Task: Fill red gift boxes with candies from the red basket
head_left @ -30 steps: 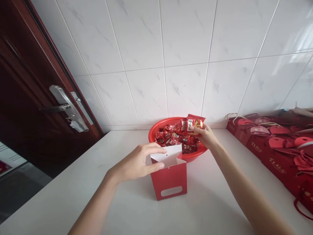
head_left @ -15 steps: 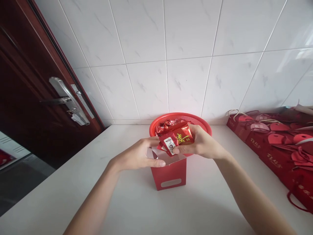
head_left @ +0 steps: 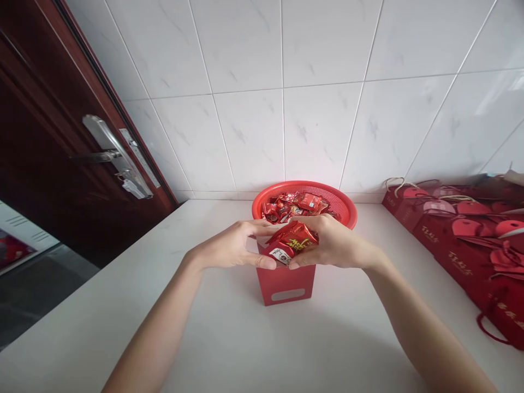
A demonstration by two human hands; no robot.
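Note:
A red paper box (head_left: pixel 285 286) with a pale oval window in its front stands upright on the white table, its open top facing up. My left hand (head_left: pixel 233 246) grips the box's left upper edge, thumb on the near side. In my right hand (head_left: pixel 338 243) are wrapped candies (head_left: pixel 295 238), shiny red packets with gold and white print, held right at the box's mouth. The packets and my fingers hide the inside of the box. Just behind it, a red plastic basket (head_left: pixel 347 210) holds many more red-wrapped candies (head_left: pixel 305 202).
Several dark red gift bags (head_left: pixel 446 245) with cord handles lie in a row along the right side of the white table (head_left: pixel 229 338). A tiled wall (head_left: pixel 245 136) rises behind. At the left is a dark red door (head_left: pixel 49 120) with a metal handle (head_left: pixel 117 155).
My right hand has brought the candies down and slightly left, from above the basket's front to the box's mouth. More of the basket's contents now shows. My left hand stays on the box.

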